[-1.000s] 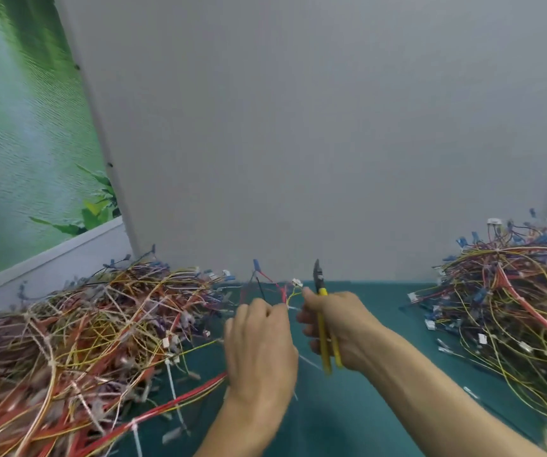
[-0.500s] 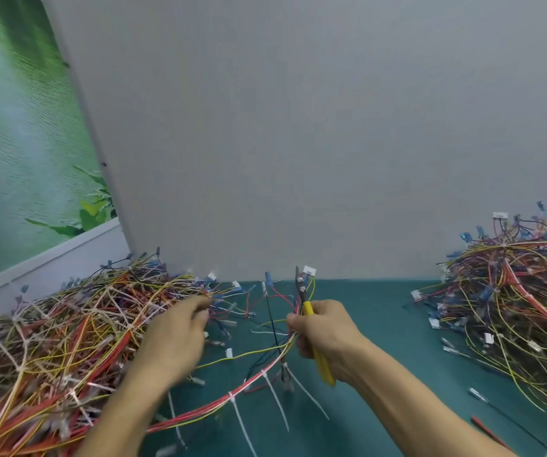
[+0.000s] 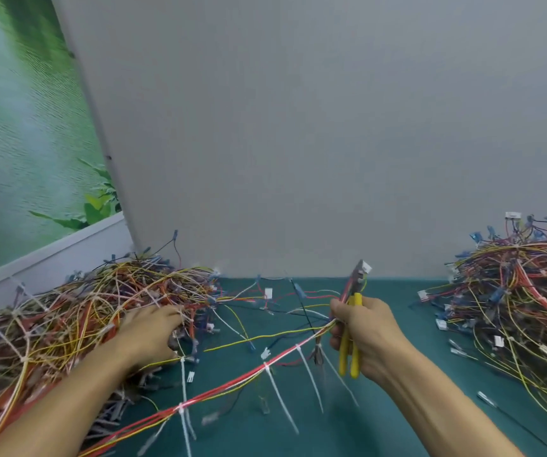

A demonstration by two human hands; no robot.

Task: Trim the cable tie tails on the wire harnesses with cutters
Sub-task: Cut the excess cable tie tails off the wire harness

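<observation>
Centrally, the yellow-handled cutters (image 3: 348, 354) are gripped in the right hand (image 3: 364, 338), tips pointed toward twelve o'clock, and one end of a red and yellow harness (image 3: 232, 387) is pinched in the same fist. From there the harness is stretched toward seven o'clock over the green mat (image 3: 397, 291), with long white cable tie tails (image 3: 278, 397) hung from it. At nine o'clock the left hand (image 3: 148, 334) is laid palm-down on a heap of harnesses (image 3: 67, 318); whether anything is gripped there cannot be told. Another heap (image 3: 522, 308) is seen at three o'clock.
</observation>
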